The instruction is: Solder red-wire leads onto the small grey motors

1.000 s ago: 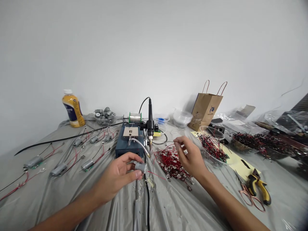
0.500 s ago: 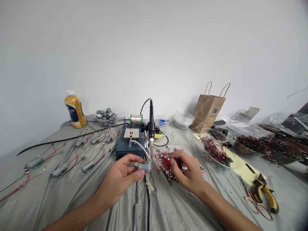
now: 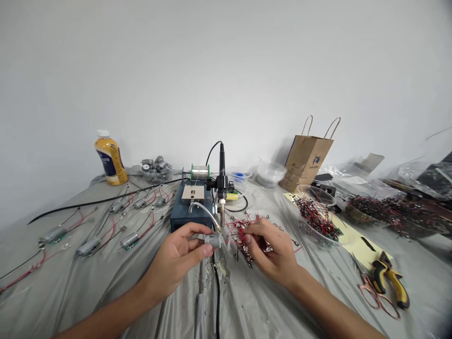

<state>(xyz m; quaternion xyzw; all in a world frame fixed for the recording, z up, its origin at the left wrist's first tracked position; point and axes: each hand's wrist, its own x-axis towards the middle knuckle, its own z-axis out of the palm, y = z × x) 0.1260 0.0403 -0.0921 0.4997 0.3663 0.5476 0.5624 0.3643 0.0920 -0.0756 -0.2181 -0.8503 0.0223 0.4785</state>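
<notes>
A small grey motor (image 3: 212, 241) is held between the thumb and fingers of my left hand (image 3: 183, 252), its end just below the tip of the upright soldering iron (image 3: 222, 188). My right hand (image 3: 270, 247) is closed in a pinch over the pile of red wires with metal terminals (image 3: 242, 233); whatever lies between its fingertips is too small to make out. Behind my left hand stands the blue solder feeder (image 3: 192, 215), with a solder spool (image 3: 200, 172) on top and a curved tube reaching the iron tip.
Several wired motors (image 3: 88, 246) lie at left, near a yellow bottle (image 3: 110, 160) and a bowl of motors (image 3: 157, 170). At right are a wire bowl (image 3: 319, 219), paper bag (image 3: 305, 160), scissors (image 3: 370, 292) and yellow-black pliers (image 3: 390, 282).
My right hand has moved slightly left, closer to the motor. The red wire seen stretched between the hands is no longer distinct. The motor has shifted up a little near the iron tip.
</notes>
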